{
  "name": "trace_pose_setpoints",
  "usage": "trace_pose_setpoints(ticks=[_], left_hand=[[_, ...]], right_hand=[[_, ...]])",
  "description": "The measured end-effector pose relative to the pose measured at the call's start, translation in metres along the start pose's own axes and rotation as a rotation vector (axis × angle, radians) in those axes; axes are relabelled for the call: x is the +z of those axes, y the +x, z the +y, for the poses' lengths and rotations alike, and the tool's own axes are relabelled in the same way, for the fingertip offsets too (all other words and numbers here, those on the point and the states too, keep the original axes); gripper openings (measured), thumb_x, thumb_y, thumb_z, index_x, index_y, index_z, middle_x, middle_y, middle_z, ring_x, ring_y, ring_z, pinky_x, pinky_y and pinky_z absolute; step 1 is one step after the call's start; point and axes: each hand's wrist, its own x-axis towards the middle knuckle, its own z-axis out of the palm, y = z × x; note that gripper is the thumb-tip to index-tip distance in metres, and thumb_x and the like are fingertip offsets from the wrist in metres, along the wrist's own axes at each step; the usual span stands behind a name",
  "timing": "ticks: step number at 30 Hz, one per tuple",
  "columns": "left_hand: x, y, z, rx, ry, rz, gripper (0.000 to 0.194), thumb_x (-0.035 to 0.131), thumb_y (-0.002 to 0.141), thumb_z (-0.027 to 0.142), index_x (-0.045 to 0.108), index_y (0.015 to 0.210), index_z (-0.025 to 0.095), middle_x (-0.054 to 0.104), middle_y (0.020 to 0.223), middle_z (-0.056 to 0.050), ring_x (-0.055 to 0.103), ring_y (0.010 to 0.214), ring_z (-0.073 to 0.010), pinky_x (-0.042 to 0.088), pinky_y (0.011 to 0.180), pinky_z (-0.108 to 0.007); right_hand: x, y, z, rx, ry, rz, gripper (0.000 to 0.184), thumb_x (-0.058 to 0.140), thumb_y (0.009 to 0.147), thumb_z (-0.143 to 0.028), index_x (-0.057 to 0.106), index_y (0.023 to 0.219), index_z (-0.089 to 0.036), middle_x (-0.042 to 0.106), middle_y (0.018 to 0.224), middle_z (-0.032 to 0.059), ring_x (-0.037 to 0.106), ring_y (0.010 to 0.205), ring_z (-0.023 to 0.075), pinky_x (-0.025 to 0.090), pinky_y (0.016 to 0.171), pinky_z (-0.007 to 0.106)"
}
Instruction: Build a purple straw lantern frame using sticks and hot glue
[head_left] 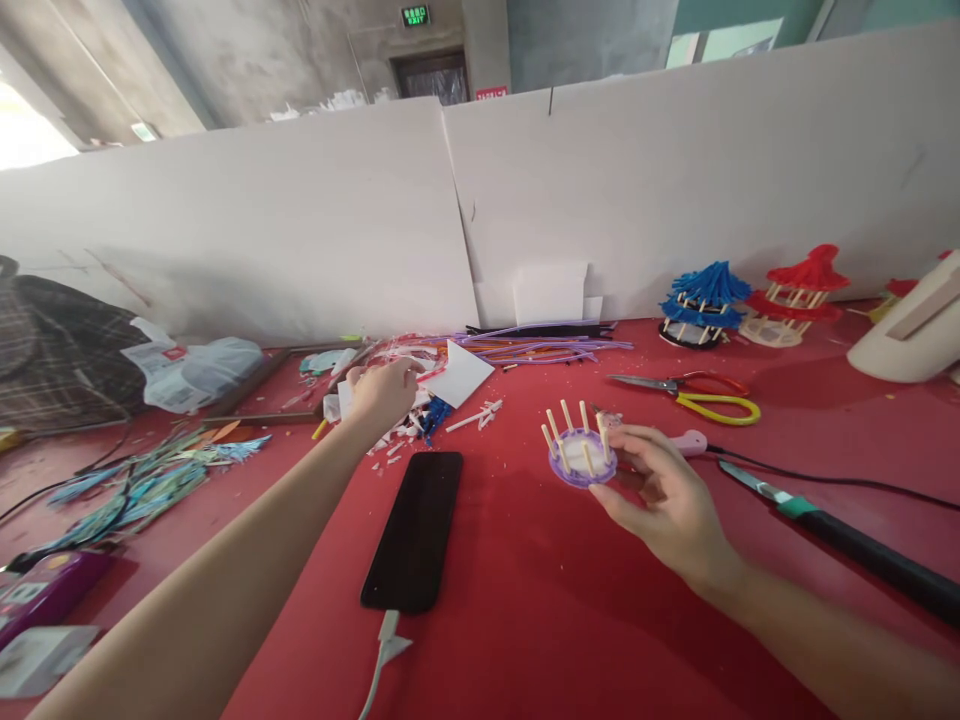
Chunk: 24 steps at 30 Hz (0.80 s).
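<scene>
Delicately, right fingers [632,459] gripping round purple-rimmed disc [583,457], pale pegs [568,430] upright

One head-worn view looks forward and down over both hands [386,390].

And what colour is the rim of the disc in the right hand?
The rim is purple; the head view shows it.

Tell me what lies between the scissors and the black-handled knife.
In the head view, a pink handle and the black cord running from it lie between the scissors and the knife.
</scene>
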Motion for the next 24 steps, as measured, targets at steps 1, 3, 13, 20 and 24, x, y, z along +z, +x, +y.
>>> trace_pose_setpoints(ticks=[1, 3, 13, 20, 24], left_hand=[[0.0, 0.002, -0.002, 0.004, -0.049, 0.003, 0.028, 0.063, 0.095, 0.034, 0.065, 0.118, 0.019, 0.066, 0.122, -0.009, 0.065, 0.108, -0.0256, 0.055, 0.094, -0.046], [-0.001, 0.005, -0.004, 0.019, -0.174, 0.017, 0.024, 0.07, 0.088, 0.035, 0.07, 0.108, 0.022, 0.074, 0.108, -0.006, 0.067, 0.108, -0.0282, 0.054, 0.095, -0.044], [0.004, -0.026, 0.025, 0.108, -0.836, -0.12, 0.061, 0.078, 0.07, 0.056, 0.064, 0.116, 0.02, 0.078, 0.106, -0.013, 0.075, 0.1, -0.0251, 0.058, 0.09, -0.04], [0.001, -0.062, 0.047, 0.131, -0.628, -0.256, 0.042, 0.067, 0.08, 0.055, 0.069, 0.102, 0.019, 0.076, 0.091, -0.007, 0.072, 0.074, -0.0186, 0.057, 0.071, -0.032], [-0.014, -0.065, 0.026, 0.174, -0.337, -0.354, 0.035, 0.065, 0.077, 0.055, 0.072, 0.08, 0.021, 0.07, 0.077, -0.003, 0.064, 0.069, -0.0188, 0.05, 0.063, -0.029]], right_hand=[[0.0, 0.0, 0.0, 0.003, -0.011, -0.003, 0.033, 0.075, 0.082, -0.024, 0.063, 0.113, -0.026, 0.056, 0.119, 0.0077, 0.066, 0.109, 0.0213, 0.064, 0.087, 0.031], [0.0, 0.0, -0.001, 0.009, -0.026, -0.003, 0.033, 0.075, 0.082, -0.025, 0.064, 0.113, -0.026, 0.056, 0.12, 0.0077, 0.066, 0.108, 0.0212, 0.064, 0.086, 0.03], [0.002, -0.002, 0.011, 0.059, -0.064, -0.062, 0.033, 0.074, 0.081, -0.028, 0.063, 0.112, -0.024, 0.057, 0.121, 0.0095, 0.068, 0.109, 0.0237, 0.063, 0.09, 0.036], [0.006, -0.001, 0.012, 0.179, -0.106, -0.168, 0.03, 0.073, 0.078, -0.027, 0.063, 0.106, -0.022, 0.063, 0.11, 0.0091, 0.071, 0.096, 0.0232, 0.065, 0.086, 0.042], [0.005, -0.001, 0.011, 0.18, -0.112, -0.15, 0.031, 0.073, 0.077, -0.028, 0.063, 0.106, -0.022, 0.062, 0.112, 0.01, 0.072, 0.097, 0.0248, 0.065, 0.086, 0.044]])
